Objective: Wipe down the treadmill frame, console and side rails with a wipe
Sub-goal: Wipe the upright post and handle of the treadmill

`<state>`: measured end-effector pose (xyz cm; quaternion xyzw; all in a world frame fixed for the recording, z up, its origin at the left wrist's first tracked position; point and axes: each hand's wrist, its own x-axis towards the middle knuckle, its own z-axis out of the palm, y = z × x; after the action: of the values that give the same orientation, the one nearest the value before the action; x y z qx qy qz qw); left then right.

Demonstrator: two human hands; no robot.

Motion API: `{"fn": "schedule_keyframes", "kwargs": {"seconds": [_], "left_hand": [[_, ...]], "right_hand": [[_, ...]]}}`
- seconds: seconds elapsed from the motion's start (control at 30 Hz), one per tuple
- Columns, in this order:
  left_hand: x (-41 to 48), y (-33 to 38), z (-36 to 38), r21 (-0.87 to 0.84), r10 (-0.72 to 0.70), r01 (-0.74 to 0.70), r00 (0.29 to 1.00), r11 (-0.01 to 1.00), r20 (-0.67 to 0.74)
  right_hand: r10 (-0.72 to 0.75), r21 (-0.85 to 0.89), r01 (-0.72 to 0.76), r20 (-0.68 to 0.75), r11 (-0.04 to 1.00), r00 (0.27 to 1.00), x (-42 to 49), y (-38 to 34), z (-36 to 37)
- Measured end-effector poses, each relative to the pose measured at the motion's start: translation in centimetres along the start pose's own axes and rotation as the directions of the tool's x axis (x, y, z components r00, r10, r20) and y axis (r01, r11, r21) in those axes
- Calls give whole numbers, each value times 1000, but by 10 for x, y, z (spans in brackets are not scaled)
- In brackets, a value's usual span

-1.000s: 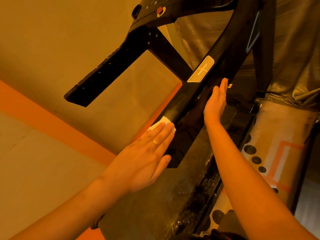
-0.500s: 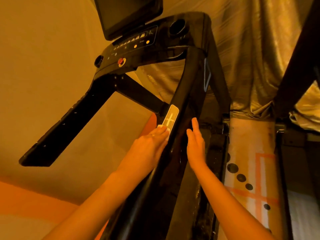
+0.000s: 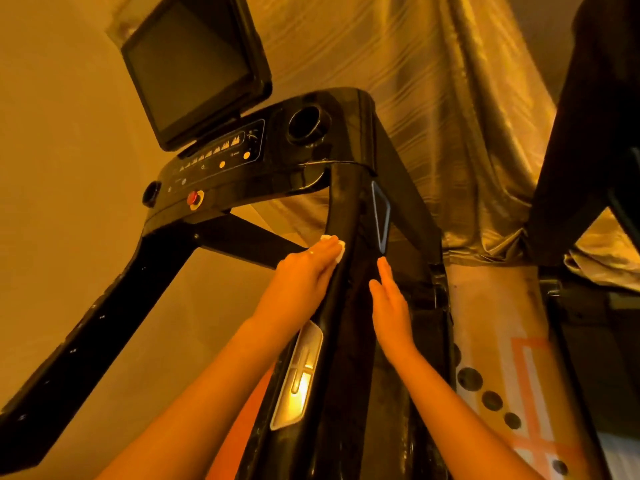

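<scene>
White wipe (image 3: 340, 253) under flat left hand (image 3: 307, 271) | glossy black frame (image 3: 346, 206) | right hand (image 3: 389, 306) flat

One console (image 3: 346, 133), one dark screen (image 3: 194, 71) above it. One round cup well (image 3: 306, 124). One red stop button (image 3: 194, 198); two amber buttons (image 3: 222, 164) on the panel. Two rails: left handrail (image 3: 86, 323), right handrail (image 3: 343, 209). One silver control plate (image 3: 298, 375); one blue-edged trim (image 3: 381, 216). Two hands: left hand (image 3: 304, 271), right hand (image 3: 389, 303). One white wipe (image 3: 341, 253). One floor sheet (image 3: 491, 323) at right, with dark round spots (image 3: 469, 378): four clear, perhaps a fifth half hidden by the treadmill's edge.
</scene>
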<state>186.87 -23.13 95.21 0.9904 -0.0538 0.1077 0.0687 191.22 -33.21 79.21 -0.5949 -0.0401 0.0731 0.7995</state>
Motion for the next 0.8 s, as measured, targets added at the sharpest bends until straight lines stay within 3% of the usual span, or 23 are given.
{"fn": "schedule_keyframes", "kwargs": {"seconds": [0.3,0.47,0.67,0.8], "left_hand": [[141,0,11,234,75,-115,982,965,173],[198,-12,28,410,98,-199,962,890,253],[203,-12,35,412,239,-337,933,847,271],[193,-14,34,392,188,-310,929,866,320]], "right_hand": [[3,87,-2,-21,996,1000,30,6,17],[7,70,-7,-9,998,1000,31,6,17],[12,52,-13,11,999,1000,31,4,15],[7,52,-8,16,999,1000,30,3,15]]}}
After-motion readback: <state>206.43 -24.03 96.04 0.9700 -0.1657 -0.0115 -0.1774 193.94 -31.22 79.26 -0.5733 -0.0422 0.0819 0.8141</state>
